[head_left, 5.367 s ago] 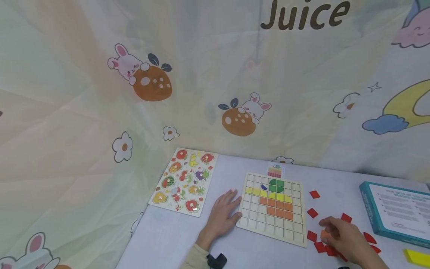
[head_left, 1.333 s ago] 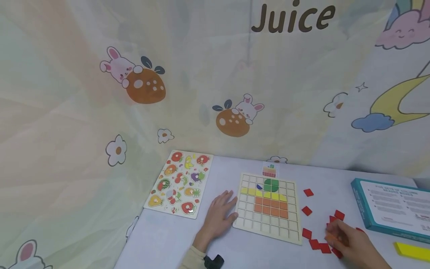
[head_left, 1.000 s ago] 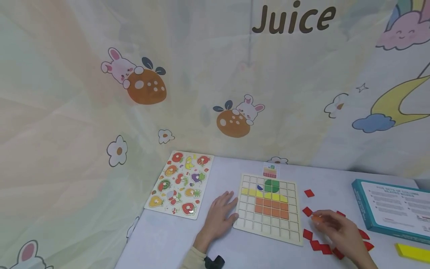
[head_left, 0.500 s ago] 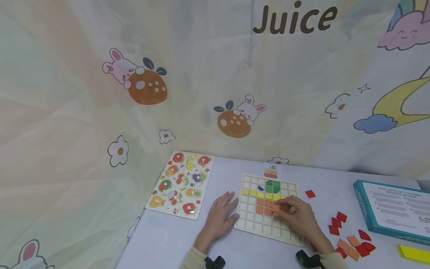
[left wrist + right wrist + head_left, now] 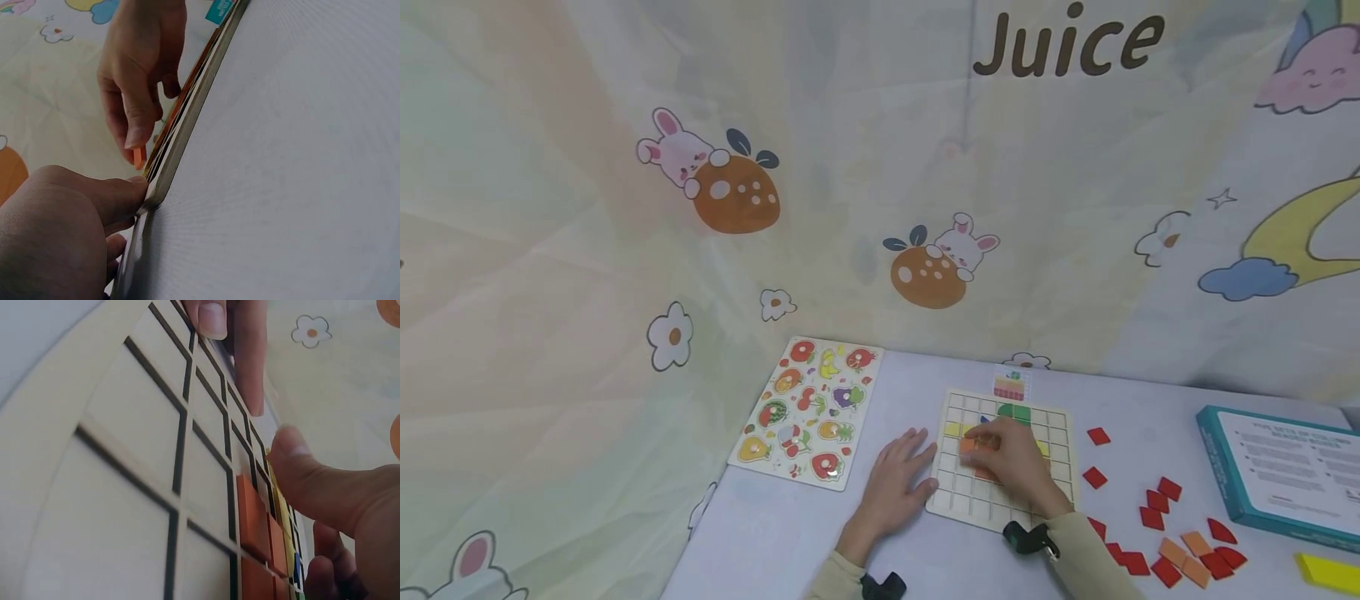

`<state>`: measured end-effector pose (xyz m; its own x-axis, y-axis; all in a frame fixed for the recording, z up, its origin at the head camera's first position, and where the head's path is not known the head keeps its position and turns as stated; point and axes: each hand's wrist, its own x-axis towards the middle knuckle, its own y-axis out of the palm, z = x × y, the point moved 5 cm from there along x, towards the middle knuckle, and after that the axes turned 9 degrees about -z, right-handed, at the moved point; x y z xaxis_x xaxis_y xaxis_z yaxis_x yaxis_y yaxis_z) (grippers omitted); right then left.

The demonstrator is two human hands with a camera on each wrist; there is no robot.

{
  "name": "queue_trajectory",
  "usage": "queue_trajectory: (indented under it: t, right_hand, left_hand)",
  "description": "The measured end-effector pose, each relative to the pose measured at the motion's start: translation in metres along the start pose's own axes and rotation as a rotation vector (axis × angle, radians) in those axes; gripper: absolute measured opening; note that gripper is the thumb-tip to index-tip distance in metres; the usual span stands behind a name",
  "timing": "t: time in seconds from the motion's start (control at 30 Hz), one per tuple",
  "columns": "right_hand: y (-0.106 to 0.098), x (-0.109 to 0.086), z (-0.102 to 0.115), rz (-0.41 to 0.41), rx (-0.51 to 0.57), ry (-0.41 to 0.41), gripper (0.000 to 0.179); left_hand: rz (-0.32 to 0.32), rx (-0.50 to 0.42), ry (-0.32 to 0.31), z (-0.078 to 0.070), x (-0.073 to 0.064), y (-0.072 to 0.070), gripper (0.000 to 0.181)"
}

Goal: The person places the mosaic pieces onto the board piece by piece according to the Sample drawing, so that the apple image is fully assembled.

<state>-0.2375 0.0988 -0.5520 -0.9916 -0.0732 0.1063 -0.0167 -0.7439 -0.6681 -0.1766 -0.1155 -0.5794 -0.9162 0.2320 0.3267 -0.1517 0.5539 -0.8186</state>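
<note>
The fingers (image 5: 990, 427) of the right hand (image 5: 1017, 462) are drawn nearly together, pinching a thin orange square tile (image 5: 139, 157) between thumb and fingertips. The tile is over the left part of a pale wooden grid board (image 5: 970, 504); whether it touches the board cannot be told. The left hand (image 5: 891, 479) lies with its fingers spread and relaxed, grasping nothing, its thumb touching the board's left edge.

On the board, orange tiles (image 5: 250, 519) sit in the cells, partly covered by the right hand, beyond them a yellow row (image 5: 953, 428), a small blue piece (image 5: 985, 419) and green pieces (image 5: 1017, 412). A small printed card (image 5: 1011, 383) lies just behind the board. To the right, on the white-covered desk (image 5: 940, 550), are red square tiles (image 5: 1095, 477), loose orange tiles (image 5: 1195, 544), curved red pieces (image 5: 1221, 531), a bright yellow block (image 5: 1328, 573) and a teal-edged box (image 5: 1292, 475). A white fruit-picture board (image 5: 856, 421) lies left of the grid board, apart from it.
</note>
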Motion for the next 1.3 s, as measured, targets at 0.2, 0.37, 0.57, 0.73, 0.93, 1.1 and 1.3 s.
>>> queue_trajectory:
  t: [0.2, 0.37, 0.57, 0.73, 0.93, 1.1, 1.3]
  right_hand:
    - [0.002, 0.002, 0.005, 0.011, -0.022, 0.053, 0.030]
    - [0.001, 0.002, 0.007, 0.005, -0.074, 0.045, 0.030]
    - [0.000, 0.000, 0.009, 0.005, -0.119, 0.054, 0.027]
    - [-0.001, -0.001, 0.009, -0.005, -0.134, 0.067, 0.029]
    - [-0.005, -0.003, 0.007, -0.007, -0.103, 0.060, 0.034]
    - [-0.032, -0.014, -0.006, -0.051, -0.053, 0.026, 0.036]
    - [-0.087, -0.039, -0.039, -0.090, -0.108, 0.123, 0.040]
  left_hand:
    - [0.001, 0.007, 0.004, 0.001, 0.000, 0.001, 0.054]
    - [0.004, 0.015, -0.004, 0.000, 0.000, -0.001, 0.054]
    - [0.009, 0.005, -0.011, 0.000, 0.000, -0.001, 0.054]
    - [0.006, 0.014, -0.006, 0.000, 0.000, 0.001, 0.054]
    - [-0.002, 0.019, -0.004, -0.002, 0.000, 0.000, 0.054]
    - [-0.007, 0.018, 0.001, -0.003, 0.000, 0.003, 0.054]
    - [-0.014, 0.038, -0.002, -0.003, 0.000, 0.001, 0.054]
